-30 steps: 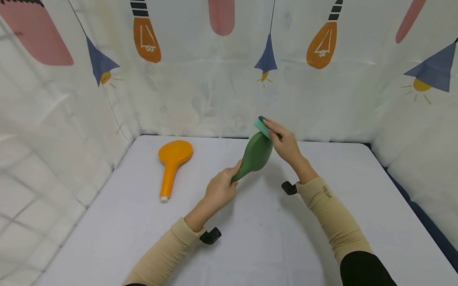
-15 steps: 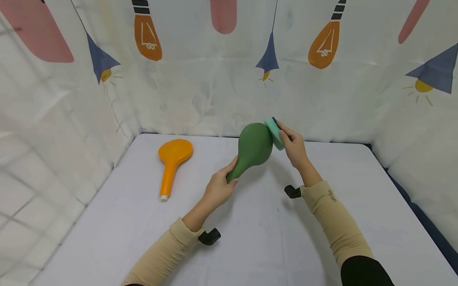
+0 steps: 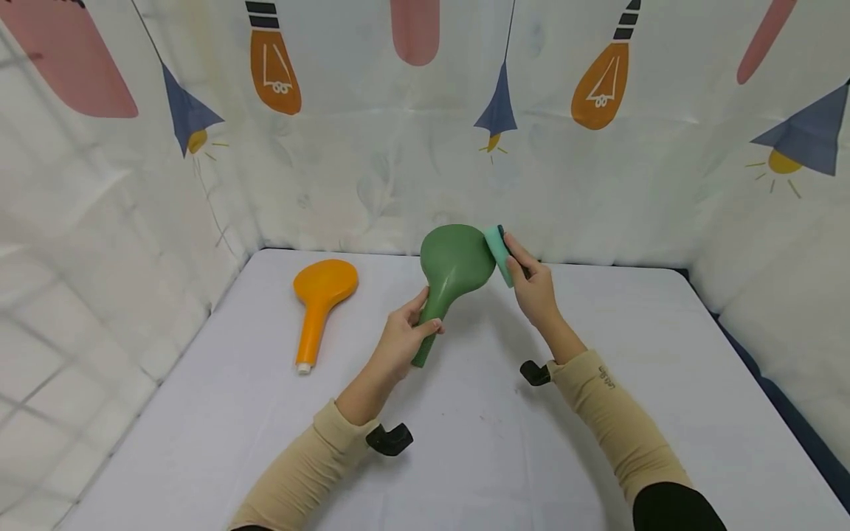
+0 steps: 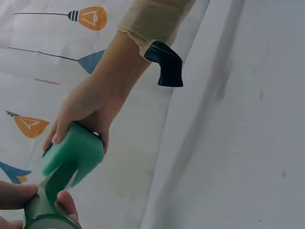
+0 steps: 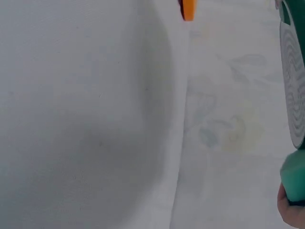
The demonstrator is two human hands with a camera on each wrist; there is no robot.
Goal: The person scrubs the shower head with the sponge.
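Observation:
My left hand (image 3: pixel 401 335) grips the handle of a green shower head (image 3: pixel 457 258), held tilted above the table with its smooth back towards the head camera. In the right wrist view its pale, ring-patterned spray face (image 5: pixel 294 86) shows at the right edge. Between the fingers and thumb of my right hand (image 3: pixel 536 291) is a teal sponge (image 3: pixel 499 254) with a dark layer on the finger side. The sponge touches the right rim of the shower head's round part. In the left wrist view, the sponge (image 4: pixel 78 148) appears beyond the handle.
An orange shower head (image 3: pixel 325 282) with a white handle end lies on the left of the white-covered table (image 3: pixel 478 457). Light fabric walls (image 3: pixel 398 162) printed with lamps and bulbs stand behind and at both sides. Black camera mounts (image 3: pixel 389 439) stick out at the wrists.
The green shower head has turned and shifted left, its back now broader to the head camera. The sponge has passed from its top end to its right rim, staying in my right hand.

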